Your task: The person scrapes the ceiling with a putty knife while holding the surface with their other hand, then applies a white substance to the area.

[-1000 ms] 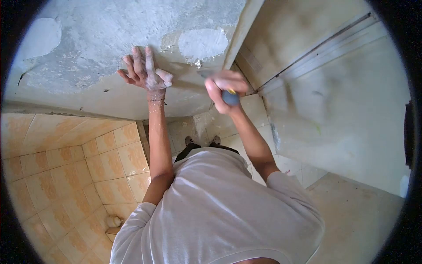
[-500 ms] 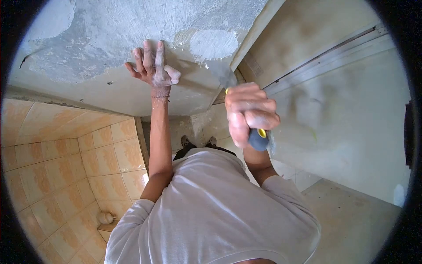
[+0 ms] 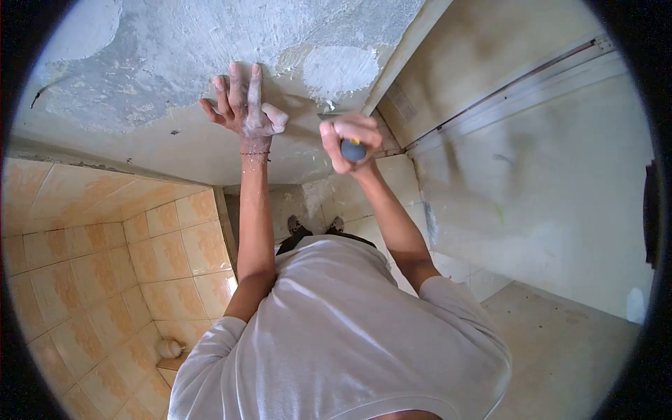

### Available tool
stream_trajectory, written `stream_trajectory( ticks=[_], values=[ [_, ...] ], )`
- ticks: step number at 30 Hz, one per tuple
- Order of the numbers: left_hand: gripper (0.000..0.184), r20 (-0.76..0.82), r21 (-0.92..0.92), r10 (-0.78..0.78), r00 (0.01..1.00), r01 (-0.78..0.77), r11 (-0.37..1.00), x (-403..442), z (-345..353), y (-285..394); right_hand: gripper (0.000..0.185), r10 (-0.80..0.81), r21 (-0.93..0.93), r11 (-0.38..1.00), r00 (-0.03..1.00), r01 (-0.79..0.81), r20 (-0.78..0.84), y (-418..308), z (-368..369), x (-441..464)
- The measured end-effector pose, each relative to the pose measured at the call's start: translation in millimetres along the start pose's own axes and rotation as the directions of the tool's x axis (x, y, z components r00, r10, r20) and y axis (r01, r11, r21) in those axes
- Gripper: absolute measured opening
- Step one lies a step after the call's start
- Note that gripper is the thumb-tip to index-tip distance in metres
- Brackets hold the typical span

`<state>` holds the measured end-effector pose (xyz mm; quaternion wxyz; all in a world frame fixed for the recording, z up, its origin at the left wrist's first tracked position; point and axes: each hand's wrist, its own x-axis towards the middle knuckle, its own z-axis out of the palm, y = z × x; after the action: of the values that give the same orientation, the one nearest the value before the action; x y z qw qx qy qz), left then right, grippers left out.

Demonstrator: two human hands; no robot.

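My left hand [image 3: 243,105], dusted white, presses flat against the wall [image 3: 210,42] with its fingers spread and nothing held. The wall's surface is part rough grey, part whitish, with a bright white patch [image 3: 339,70] to the right of that hand. Wrapped in my right hand [image 3: 362,133] is a scraper, its dark grey and yellow handle [image 3: 353,150] pointing toward me. The blade shows only as a thin edge near the wall just below the white patch; the fist covers the rest. Small white flakes hang at the patch's lower edge.
To the right stands a pale panel [image 3: 553,182] with a rail along its top. Orange-patterned tiles [image 3: 91,280] line the recess at lower left, where a small round fitting [image 3: 168,347] sits. White dust lies on the floor [image 3: 283,204] near my shoes.
My right hand has moved left and toward the wall with the scraper, and the handle now points more straight at me. Flakes are loose below the patch. My left hand stays put.
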<state>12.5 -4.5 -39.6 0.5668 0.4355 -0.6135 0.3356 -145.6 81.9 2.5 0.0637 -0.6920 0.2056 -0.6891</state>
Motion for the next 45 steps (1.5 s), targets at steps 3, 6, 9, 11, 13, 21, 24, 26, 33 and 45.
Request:
stream_trajectory(
  ticks=[3, 6, 9, 11, 13, 21, 24, 26, 33, 45],
  values=[
    [0.091, 0.013, -0.012, -0.024, 1.0, 0.025, 1.0, 1.0, 2.1, -3.0, 0.037, -0.066, 0.132, 0.989, 0.998, 0.065, -0.003, -31.1, 0.4, 13.9],
    [0.092, -0.016, -0.026, 0.017, 1.0, -0.018, 1.0, -1.9, 1.1, -3.3, 0.037, -0.188, 0.196, 0.963, 0.982, 0.186, -0.006, -51.3, -6.8, 43.8],
    [0.09, 0.027, -0.017, -0.017, 0.999, 0.018, 1.0, 0.7, -1.1, 0.5, 0.038, -0.204, 0.138, 0.969, 0.979, 0.203, -0.006, -27.1, 1.0, 27.2],
    [0.085, -0.013, -0.014, 0.022, 1.0, -0.022, 1.0, 2.0, 0.8, -2.1, 0.037, 0.024, -0.004, 1.0, 0.999, -0.024, 0.028, -1.5, 6.2, 10.3],
    [0.083, -0.029, -0.012, -0.003, 1.0, 0.002, 1.0, 0.9, 4.2, -2.9, 0.036, -0.037, 0.082, 0.996, 0.999, 0.035, 0.017, -12.3, 6.5, 4.7],
    [0.083, -0.002, -0.009, -0.053, 0.999, 0.053, 0.999, 0.9, -1.5, 2.9, 0.035, -0.041, -0.018, 0.999, 0.999, 0.041, -0.004, -6.7, -0.1, 14.9],
    [0.09, 0.034, -0.002, -0.01, 0.999, 0.01, 1.0, 0.3, -0.7, -2.2, 0.034, -0.065, 0.066, 0.996, 0.998, 0.065, -0.014, -19.3, -4.7, 9.9],
    [0.093, 0.019, -0.012, -0.022, 1.0, 0.022, 1.0, -0.8, 0.7, -1.0, 0.033, -0.111, 0.193, 0.974, 0.993, 0.116, -0.034, -43.6, -8.5, 28.8],
    [0.082, -0.045, -0.041, -0.022, 0.999, 0.02, 0.999, 2.0, 0.9, 1.1, 0.026, 0.039, 0.013, 0.999, 0.991, -0.038, -0.13, -10.2, 6.4, 20.0],
    [0.092, 0.007, -0.015, -0.008, 1.0, 0.008, 1.0, -0.2, 0.7, -0.5, 0.036, -0.06, -0.034, 0.998, 0.997, 0.059, -0.044, -14.6, 12.9, 36.6]
  ],
)
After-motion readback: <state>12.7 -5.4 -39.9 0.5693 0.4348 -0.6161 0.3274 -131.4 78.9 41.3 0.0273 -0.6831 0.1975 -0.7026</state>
